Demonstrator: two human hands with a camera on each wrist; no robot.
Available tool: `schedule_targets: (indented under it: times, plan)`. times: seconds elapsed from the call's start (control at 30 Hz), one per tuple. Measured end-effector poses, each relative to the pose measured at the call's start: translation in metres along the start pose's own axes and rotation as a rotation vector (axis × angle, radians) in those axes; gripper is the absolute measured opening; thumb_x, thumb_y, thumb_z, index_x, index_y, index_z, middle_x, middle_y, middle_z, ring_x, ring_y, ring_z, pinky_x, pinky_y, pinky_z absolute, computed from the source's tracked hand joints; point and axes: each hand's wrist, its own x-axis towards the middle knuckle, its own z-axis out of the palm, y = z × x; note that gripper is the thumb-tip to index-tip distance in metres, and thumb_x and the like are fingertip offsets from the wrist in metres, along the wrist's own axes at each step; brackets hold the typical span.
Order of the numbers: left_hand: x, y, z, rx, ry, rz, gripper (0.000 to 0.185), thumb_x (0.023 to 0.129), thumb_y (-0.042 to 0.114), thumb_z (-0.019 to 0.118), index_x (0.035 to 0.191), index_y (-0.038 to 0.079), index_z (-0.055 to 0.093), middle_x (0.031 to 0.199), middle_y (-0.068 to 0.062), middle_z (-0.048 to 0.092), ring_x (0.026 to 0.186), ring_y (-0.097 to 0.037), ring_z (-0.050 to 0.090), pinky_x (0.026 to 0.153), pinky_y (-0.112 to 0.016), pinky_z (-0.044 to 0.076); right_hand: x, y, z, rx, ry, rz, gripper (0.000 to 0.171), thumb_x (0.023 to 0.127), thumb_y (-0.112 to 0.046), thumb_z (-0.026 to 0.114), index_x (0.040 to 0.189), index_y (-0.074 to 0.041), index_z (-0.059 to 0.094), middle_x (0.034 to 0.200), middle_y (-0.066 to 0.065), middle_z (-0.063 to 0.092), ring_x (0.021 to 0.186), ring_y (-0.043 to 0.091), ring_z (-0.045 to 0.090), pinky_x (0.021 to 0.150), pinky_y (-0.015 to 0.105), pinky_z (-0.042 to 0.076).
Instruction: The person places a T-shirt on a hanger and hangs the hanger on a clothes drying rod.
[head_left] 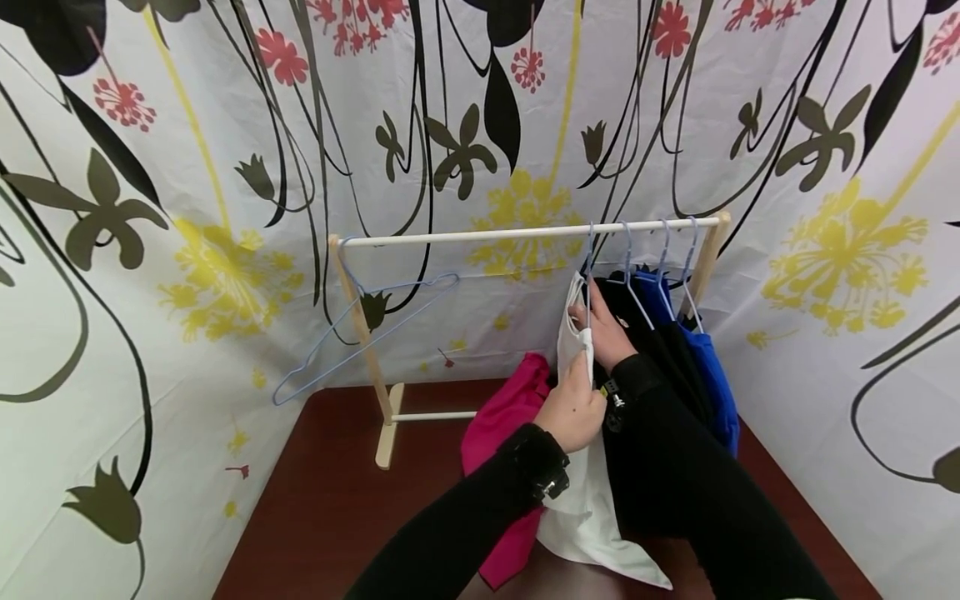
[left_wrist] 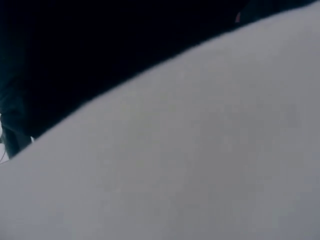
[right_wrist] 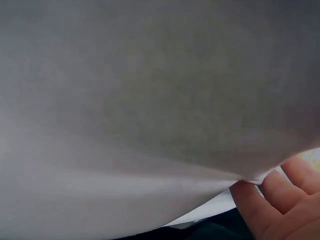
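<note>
A white shirt hangs from a blue wire hanger on the white rod of a small clothes rack. My left hand grips the shirt's near shoulder close to the hanger's end. Higher up, at the neckline, is my right hand; in the right wrist view its fingers pinch the edge of the white cloth. White fabric fills most of the left wrist view and hides the left hand there.
A bare blue hanger hangs at the rack's left end. Pink cloth lies left of the white shirt. Black clothes and a blue garment hang on the right. The rack stands on a dark red table before a flowered curtain.
</note>
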Motion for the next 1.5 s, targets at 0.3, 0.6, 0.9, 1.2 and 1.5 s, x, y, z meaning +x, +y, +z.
schedule_targets:
  times: [0.3,0.6,0.9,1.2,1.5]
  plan:
    - [-0.019,-0.007,-0.019,-0.058,-0.043,0.021,0.074,0.103,0.042,0.053,0.162,0.016,0.017,0.159,0.001,0.034,0.136,-0.012,0.042,0.107,-0.034,0.04,-0.014,0.012,-0.001,-0.095,0.043,0.049,0.059,0.111,-0.039,0.031,0.163,-0.034,0.002,0.159,0.019,0.034,0.144,0.037,0.035,0.116,0.049,0.027]
    - [-0.036,-0.025,-0.038,-0.021,-0.072,0.038,0.068,0.104,0.048,0.049,0.159,0.012,0.03,0.158,-0.003,0.037,0.139,-0.014,0.04,0.112,-0.037,0.036,-0.04,-0.009,-0.001,-0.225,0.093,-0.057,0.059,0.111,-0.038,0.033,0.164,-0.029,0.008,0.163,0.018,0.027,0.148,0.036,0.029,0.115,0.051,0.026]
    - [-0.054,-0.039,-0.054,0.032,-0.116,-0.003,0.067,0.105,0.053,0.043,0.158,0.014,0.032,0.16,-0.001,0.035,0.144,-0.015,0.035,0.114,-0.04,0.033,-0.076,-0.085,0.03,-0.319,0.033,-0.282,0.056,0.111,-0.023,0.04,0.162,-0.018,0.018,0.163,0.016,0.027,0.15,0.03,0.024,0.118,0.044,0.023]
    - [-0.066,-0.072,-0.074,0.064,-0.066,0.001,0.059,0.106,0.043,0.046,0.153,0.008,0.038,0.152,-0.009,0.044,0.14,-0.022,0.042,0.112,-0.044,0.036,-0.082,-0.089,0.081,-0.224,-0.087,-0.3,0.055,0.108,-0.021,0.045,0.16,-0.012,0.027,0.157,0.013,0.036,0.125,0.028,0.051,0.103,0.043,0.038]
    - [-0.081,-0.102,-0.091,0.089,-0.027,-0.059,0.058,0.105,0.039,0.051,0.153,0.008,0.039,0.154,-0.01,0.042,0.14,-0.023,0.042,0.111,-0.044,0.036,-0.094,-0.032,0.126,-0.175,-0.087,-0.117,0.054,0.107,-0.022,0.049,0.158,-0.015,0.034,0.159,0.01,0.036,0.129,0.025,0.047,0.103,0.047,0.037]
